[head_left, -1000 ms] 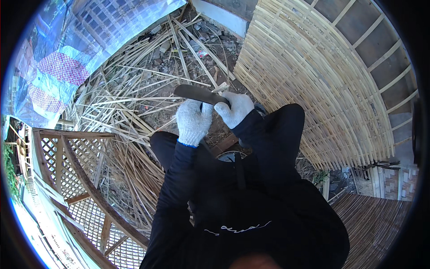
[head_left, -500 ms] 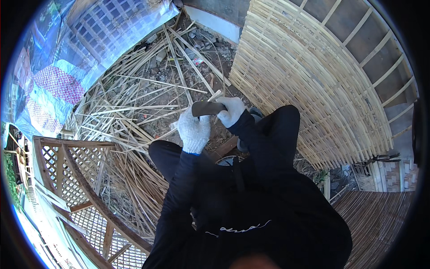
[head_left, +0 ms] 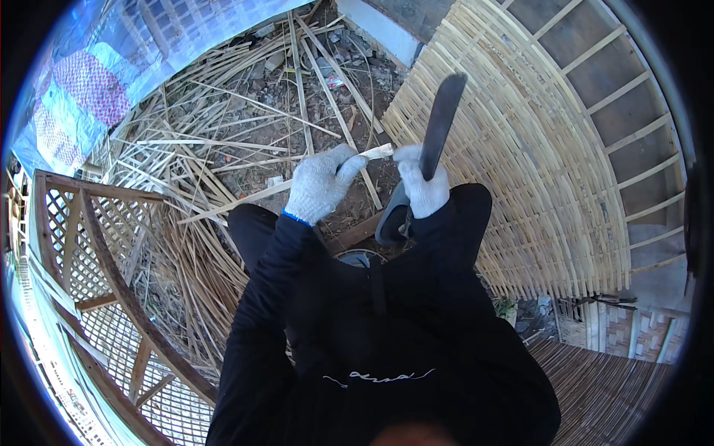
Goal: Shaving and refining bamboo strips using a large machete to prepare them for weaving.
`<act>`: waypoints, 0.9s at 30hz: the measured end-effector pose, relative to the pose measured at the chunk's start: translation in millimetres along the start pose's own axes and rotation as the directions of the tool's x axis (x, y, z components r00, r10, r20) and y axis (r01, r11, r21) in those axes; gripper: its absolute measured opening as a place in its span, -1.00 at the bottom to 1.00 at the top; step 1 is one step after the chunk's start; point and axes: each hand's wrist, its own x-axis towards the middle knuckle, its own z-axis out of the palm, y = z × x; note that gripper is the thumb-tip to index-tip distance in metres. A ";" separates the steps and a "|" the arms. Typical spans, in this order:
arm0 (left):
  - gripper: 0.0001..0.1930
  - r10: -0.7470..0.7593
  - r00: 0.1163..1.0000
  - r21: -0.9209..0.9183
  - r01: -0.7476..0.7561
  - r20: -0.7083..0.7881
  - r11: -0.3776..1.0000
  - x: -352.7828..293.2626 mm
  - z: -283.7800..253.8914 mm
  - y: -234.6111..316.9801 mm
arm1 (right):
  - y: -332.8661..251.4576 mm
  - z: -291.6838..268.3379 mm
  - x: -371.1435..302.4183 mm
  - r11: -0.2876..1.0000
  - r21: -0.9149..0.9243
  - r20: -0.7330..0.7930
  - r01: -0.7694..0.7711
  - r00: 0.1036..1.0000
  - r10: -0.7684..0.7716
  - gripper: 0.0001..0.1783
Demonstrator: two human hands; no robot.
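My left hand (head_left: 320, 186), in a white knitted glove, is closed around a pale bamboo strip (head_left: 381, 151). The strip's short, rough end sticks out past my thumb toward the right; its longer part runs down to the left behind the hand. A machete (head_left: 442, 123) with a dark, broad blade is gripped in my right hand (head_left: 425, 187), also gloved. The blade stands up and leans slightly right, away from the strip. My right fingers are near the strip's end; whether they touch it I cannot tell. The machete's handle is hidden in the glove.
Loose bamboo strips (head_left: 216, 119) litter the dirt ahead and left. A woven bamboo panel (head_left: 513, 163) leans on the right. A wooden lattice frame (head_left: 123, 260) stands at the left, and plastic sheeting (head_left: 100, 85) hangs behind it. A dark sandal (head_left: 392, 223) shows between my knees.
The machete has swung from lying level across my left hand to upright at the right. My hands have moved apart, baring the strip's end. The whole view has shifted a little.
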 end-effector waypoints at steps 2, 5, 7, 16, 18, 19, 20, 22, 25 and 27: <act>-0.63 0.070 0.991 0.028 -0.074 0.115 0.997 -1.4 0.9 1.5 | -3.2 -1.3 17.5 0.989 -0.145 0.070 0.036 0.997 -0.026 -0.79; -0.60 0.061 0.987 -0.031 -0.057 0.146 0.998 -6.7 -2.6 7.7 | -12.3 1.0 27.1 0.949 -0.307 0.217 0.070 0.976 -0.001 -0.78; -0.61 0.055 0.985 -0.070 -0.044 0.162 0.997 -16.4 -9.1 10.0 | -26.8 1.4 28.3 0.878 -0.470 0.344 0.087 0.934 0.092 -0.67; -0.55 -0.032 0.998 -0.292 0.012 -0.063 0.956 -49.8 -7.2 8.3 | -64.4 9.2 11.1 0.927 -0.325 0.680 -0.189 0.634 0.368 -0.51; -0.55 -0.059 0.996 -0.298 0.037 -0.063 0.954 -53.2 -10.8 8.6 | -73.2 14.0 6.4 0.924 -0.292 0.698 -0.246 0.606 0.382 -0.52; -0.56 -0.046 0.997 -0.290 0.024 -0.068 0.957 -55.0 -11.8 7.9 | -77.4 16.1 3.3 0.922 -0.282 0.686 -0.265 0.616 0.387 -0.53; -0.56 -0.030 0.997 -0.279 0.009 -0.073 0.960 -56.3 -13.8 7.0 | -79.0 18.7 1.2 0.921 -0.268 0.675 -0.282 0.627 0.389 -0.53; -0.56 -0.046 0.996 -0.312 0.018 -0.082 0.950 -58.1 -18.4 7.3 | -78.8 22.2 0.4 0.933 -0.238 0.699 -0.270 0.619 0.358 -0.55; -0.54 -0.049 0.994 -0.358 0.012 -0.096 0.934 -61.9 -27.0 14.7 | -83.4 29.1 -8.5 0.936 -0.186 0.688 -0.299 0.641 0.342 -0.58; -0.54 -0.041 0.992 -0.362 -0.005 -0.119 0.932 -63.2 -32.0 16.1 | -84.7 32.8 -9.4 0.931 -0.162 0.664 -0.328 0.662 0.349 -0.59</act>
